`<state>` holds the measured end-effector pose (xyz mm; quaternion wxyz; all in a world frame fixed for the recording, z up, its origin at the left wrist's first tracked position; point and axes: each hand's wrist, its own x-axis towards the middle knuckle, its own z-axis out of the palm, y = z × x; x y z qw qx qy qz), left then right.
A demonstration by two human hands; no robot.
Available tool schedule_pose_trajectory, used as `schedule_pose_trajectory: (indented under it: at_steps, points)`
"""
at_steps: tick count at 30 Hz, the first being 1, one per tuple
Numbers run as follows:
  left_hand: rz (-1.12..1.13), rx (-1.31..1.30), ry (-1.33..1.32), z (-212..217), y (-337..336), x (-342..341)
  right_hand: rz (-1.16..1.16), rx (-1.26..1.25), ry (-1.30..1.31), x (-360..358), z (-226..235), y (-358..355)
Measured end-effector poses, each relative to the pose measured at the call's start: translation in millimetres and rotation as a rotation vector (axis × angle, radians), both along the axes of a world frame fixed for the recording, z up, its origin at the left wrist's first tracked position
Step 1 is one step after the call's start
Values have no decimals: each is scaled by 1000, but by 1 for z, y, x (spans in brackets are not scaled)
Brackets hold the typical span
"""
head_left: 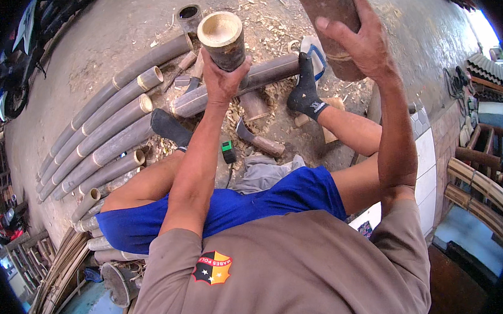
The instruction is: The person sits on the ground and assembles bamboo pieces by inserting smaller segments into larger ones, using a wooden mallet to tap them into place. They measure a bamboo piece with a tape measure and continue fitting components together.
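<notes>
The left hand [221, 78] is wrapping its fingers around a short bamboo section [222, 39], gripping it from below near its lower end and holding it upright, so the hollow, pale-rimmed top is facing up toward the camera. The right hand [358, 38] is closing around a thicker, darker bamboo piece [324, 3] raised high at the upper edge of the view, thumb on the near side and fingers pressing along the far side; a pale band is showing on the piece just under the palm. The two pieces are being held apart, not touching.

Below the hands, the person is sitting with legs stretched out in blue shorts [226, 210] and dark socks. The right foot [305, 93] is resting against a long bamboo pole [241, 83] lying crosswise on the ground, and a short cut stub is lying just beside it. A hatchet-like blade [256, 138] is lying between the legs among wood chips [266, 18], with a small green object [229, 151] near it. To the left, a row of long grey bamboo poles [100, 137] is lying side by side on the concrete floor [111, 33]. More bamboo pieces are stacked at the right edge.
</notes>
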<state>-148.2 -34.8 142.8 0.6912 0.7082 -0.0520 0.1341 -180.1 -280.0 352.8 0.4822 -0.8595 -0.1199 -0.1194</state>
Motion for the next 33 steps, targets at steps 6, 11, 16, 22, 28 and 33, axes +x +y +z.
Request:
schedule_pose_trajectory:
  at_steps: [6,11,16,22,28,33]
  points:
    - [-7,8,-28,-7,3,2,109,-21,31,-4,27,18]
    - [-13,8,-76,-9,3,5,220,-444,114,3,27,20]
    - [-28,21,-4,-5,4,3,29,-541,-13,-12,15,28]
    - [-9,-22,-45,-7,-2,-2,133,-452,-156,-17,16,22]
    - [2,35,-71,-12,0,4,129,-663,152,-26,2,28]
    - [-63,-29,51,0,10,66,59,-385,-48,28,-8,8]
